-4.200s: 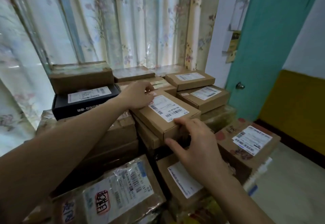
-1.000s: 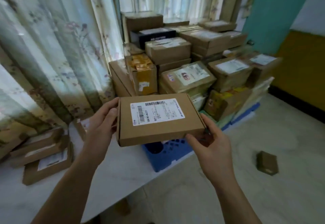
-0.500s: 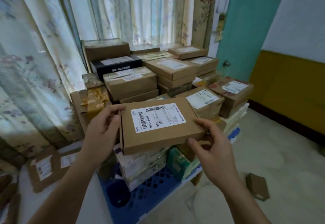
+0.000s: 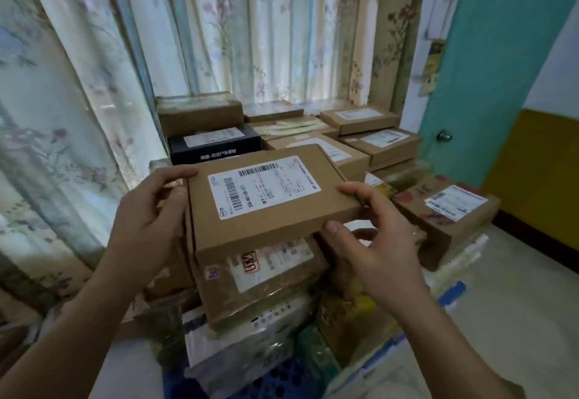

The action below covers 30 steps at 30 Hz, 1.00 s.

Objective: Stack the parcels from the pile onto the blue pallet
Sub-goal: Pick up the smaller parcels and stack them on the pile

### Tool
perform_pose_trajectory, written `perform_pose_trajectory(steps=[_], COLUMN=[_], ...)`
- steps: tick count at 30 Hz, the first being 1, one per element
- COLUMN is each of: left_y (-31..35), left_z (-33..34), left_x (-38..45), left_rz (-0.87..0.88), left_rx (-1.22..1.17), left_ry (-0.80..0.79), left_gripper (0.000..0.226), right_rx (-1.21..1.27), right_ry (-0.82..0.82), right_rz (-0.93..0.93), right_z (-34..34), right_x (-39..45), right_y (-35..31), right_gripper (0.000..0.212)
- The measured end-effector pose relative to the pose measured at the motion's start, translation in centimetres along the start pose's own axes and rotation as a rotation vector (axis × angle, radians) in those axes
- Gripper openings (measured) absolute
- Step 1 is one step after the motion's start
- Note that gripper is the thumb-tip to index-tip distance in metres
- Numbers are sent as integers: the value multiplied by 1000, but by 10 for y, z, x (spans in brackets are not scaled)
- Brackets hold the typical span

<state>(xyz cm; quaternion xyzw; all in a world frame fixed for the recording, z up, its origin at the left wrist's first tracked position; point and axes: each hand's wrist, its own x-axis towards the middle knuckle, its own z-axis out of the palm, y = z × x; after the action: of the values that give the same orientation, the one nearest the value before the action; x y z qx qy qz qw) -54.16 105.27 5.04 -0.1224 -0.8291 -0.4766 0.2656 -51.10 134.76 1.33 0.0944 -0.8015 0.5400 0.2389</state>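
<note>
Head view: a flat cardboard parcel (image 4: 269,198) with a white shipping label is held between two hands; the left hand (image 4: 150,210) is curled round its left edge, and the right hand (image 4: 369,235) pinches its near right corner, thumb at the front edge and fingers on top. The parcel is carried level, just above the stacked parcels on the blue pallet (image 4: 269,380), of which only a strip shows below the grip.

Directly beneath the grip lies a plastic-wrapped brown parcel (image 4: 260,276), and it sits tilted; a box set on that slope is likely to slide forward off the stack. The right-hand pinch covers only a corner, so the parcel may swing down if the left hand is let go first. Behind the grip a black box (image 4: 216,148) and further brown boxes are piled high and unevenly; a nudge there could topple them.

As a container, the pallet is seen to be crowded with wrapped and cardboard parcels several layers deep; what is inside any box cannot be told.
</note>
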Motion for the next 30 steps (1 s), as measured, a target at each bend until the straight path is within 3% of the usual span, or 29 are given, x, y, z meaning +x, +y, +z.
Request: perform_pose_trajectory(steps=[6,9,15,20,23,25,30], left_y=[41,57,88,95,94,89,69], left_z=[72,125,248,328,355,366,379], left_x=[70,105,177,213,228,234,251], left_rz=[22,30,-10,-64,-190,-185,-130], left_rx=[-7,12,195,537,620,713,832], left_ry=[-50,-109,-267,-538,-716,-811,-825], left_gripper=[25,33,31,56,92,109,100], right_rx=[-9,-14,-72,-212,-246,-251,-232], right_ry=[45,37,4,-82,-156,-197,-246], right_rz=[-57,-80,-55,-33,-13,17,21], right_z=[-66,-111,-195,-222,-221,-218,-205], right_x=[76,116,210,275,303,316,335], right_y=[40,74,157,216,241,253,270], right_gripper=[48,45,42,39,36,35,37])
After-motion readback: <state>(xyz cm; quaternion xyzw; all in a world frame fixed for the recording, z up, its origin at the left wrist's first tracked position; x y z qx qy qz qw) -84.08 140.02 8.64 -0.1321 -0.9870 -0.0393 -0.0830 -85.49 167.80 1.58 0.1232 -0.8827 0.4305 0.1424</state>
